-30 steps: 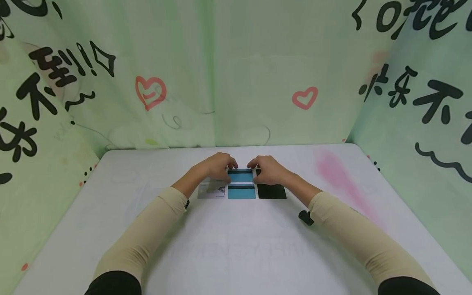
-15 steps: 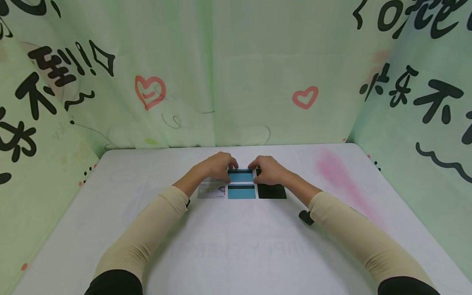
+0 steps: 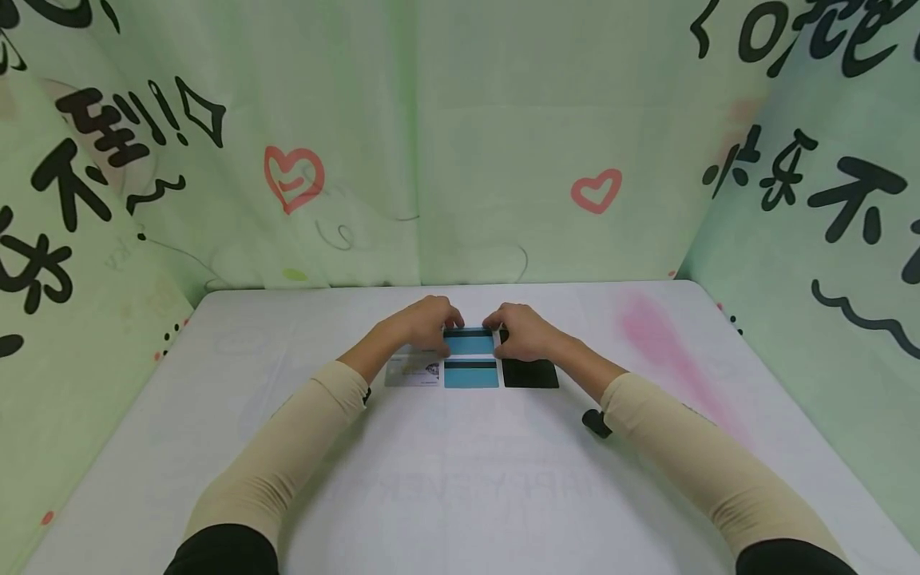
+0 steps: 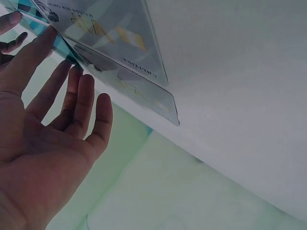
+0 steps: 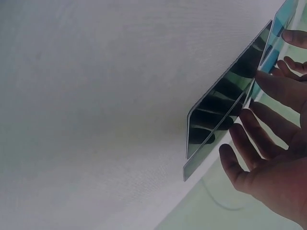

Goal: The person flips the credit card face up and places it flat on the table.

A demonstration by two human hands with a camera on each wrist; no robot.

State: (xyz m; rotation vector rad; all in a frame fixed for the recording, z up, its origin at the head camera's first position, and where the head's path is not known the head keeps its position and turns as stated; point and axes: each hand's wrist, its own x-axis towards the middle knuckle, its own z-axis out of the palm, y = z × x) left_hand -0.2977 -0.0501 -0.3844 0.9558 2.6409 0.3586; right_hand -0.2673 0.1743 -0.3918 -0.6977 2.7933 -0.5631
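Note:
Six-sided by two hands, the far blue card (image 3: 469, 343) with a dark stripe lies mid-table. My left hand (image 3: 424, 321) grips its left edge, thumb at the near corner and index finger at the far one. My right hand (image 3: 530, 331) holds the right edge the same way. A second blue card (image 3: 470, 375) lies just nearer. In the left wrist view, two grey printed cards, the near one (image 4: 112, 33) and the far one (image 4: 134, 91), lie beside the left fingers. Two glossy black cards, near (image 5: 216, 108) and far (image 5: 199, 155), show in the right wrist view, reflecting the fingers.
The cards stand in two rows on a white-covered table (image 3: 460, 479) with a pink smear to the right. A pale green curtain (image 3: 489, 160) with lettering and red hearts hangs along the back and both sides. A black object (image 3: 596, 424) sits at the right wrist.

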